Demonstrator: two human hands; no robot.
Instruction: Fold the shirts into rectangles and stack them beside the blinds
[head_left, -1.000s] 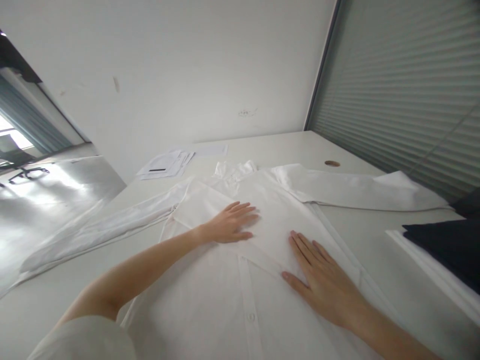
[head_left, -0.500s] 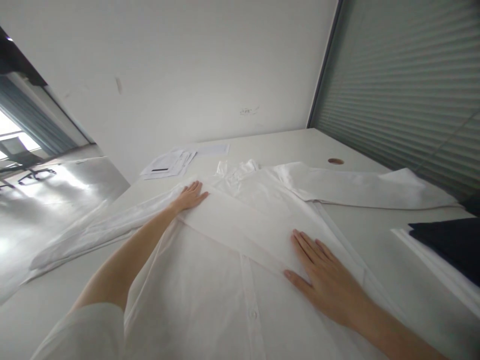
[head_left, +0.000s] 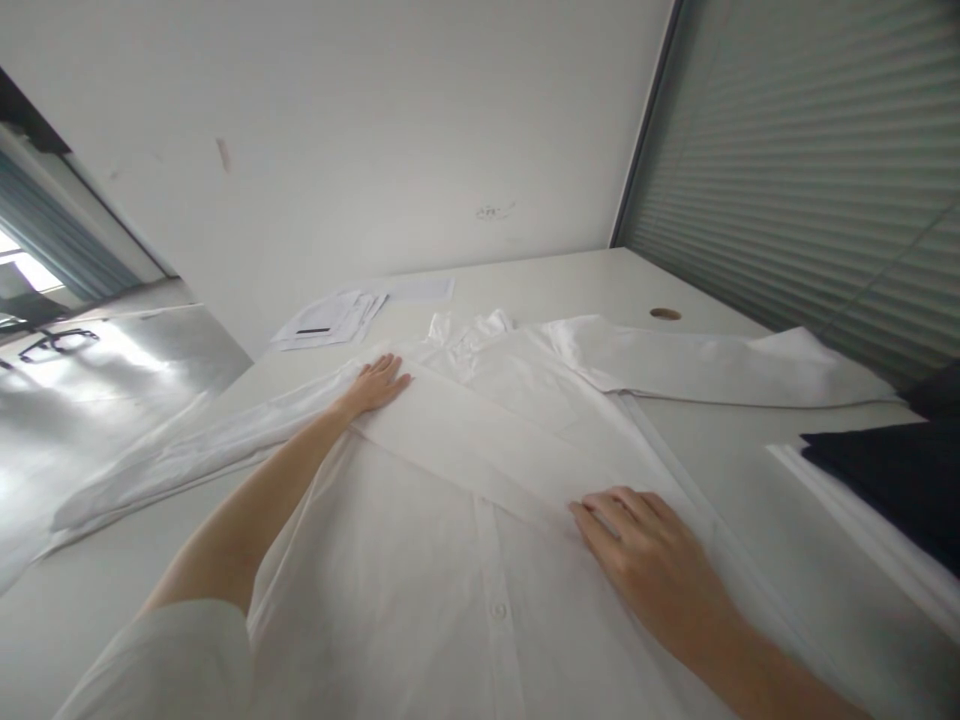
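Observation:
A white button-up shirt (head_left: 420, 570) lies spread on the white table, its collar (head_left: 469, 335) at the far end and a button placket running toward me. Across its chest runs a flat strip of white cloth that looks like a folded-over sleeve (head_left: 480, 430). My left hand (head_left: 379, 385) rests flat at the shoulder end of this strip, fingers stretched out. At the strip's lower right end, my right hand (head_left: 645, 555) has curled fingers, with the thumb and index fingertips brought together on the cloth. The fabric between those fingertips is mostly hidden.
White sleeves extend to the left (head_left: 210, 450) and right (head_left: 720, 370). Papers (head_left: 334, 318) lie at the back left, and a round cable hole (head_left: 665, 313) is at the back right. Dark folded cloth (head_left: 892, 475) over white cloth lies at right, near a blind-covered glass panel (head_left: 810, 160).
My right hand has gone from lying flat on the sleeve to curled, its fingertips drawn in toward the thumb. My left hand stays flat in place. The view has shifted slightly.

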